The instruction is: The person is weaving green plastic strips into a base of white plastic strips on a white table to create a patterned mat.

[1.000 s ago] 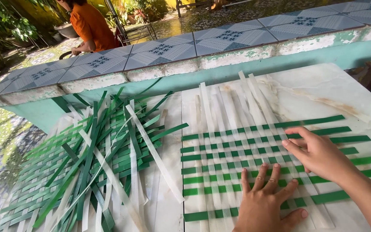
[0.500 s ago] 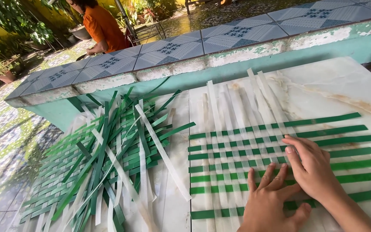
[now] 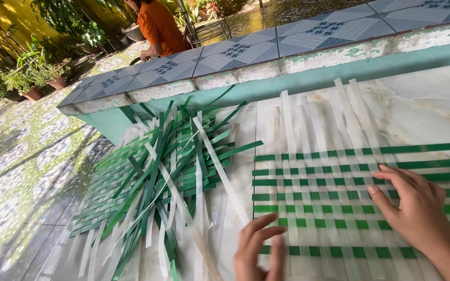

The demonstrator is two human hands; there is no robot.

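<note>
A flat mat woven from green and clear white strips point(image 3: 339, 198) lies on a pale marble floor. My right hand point(image 3: 415, 205) presses flat on its right part, fingers spread over the green bands. My left hand point(image 3: 260, 248) hovers at the mat's lower left edge, fingers apart and slightly blurred, holding nothing. To the left lies a loose heap of green and white strips point(image 3: 167, 171) over another woven piece.
A low teal wall topped with grey patterned tiles point(image 3: 266, 52) runs behind the floor. A person in an orange shirt point(image 3: 157, 26) sits beyond it at the back. Potted plants point(image 3: 37, 83) stand on the mossy paving at far left.
The view has swung left and closer. My left hand has slid off the mat's middle toward its lower left edge. My right hand stays pressed on the mat.
</note>
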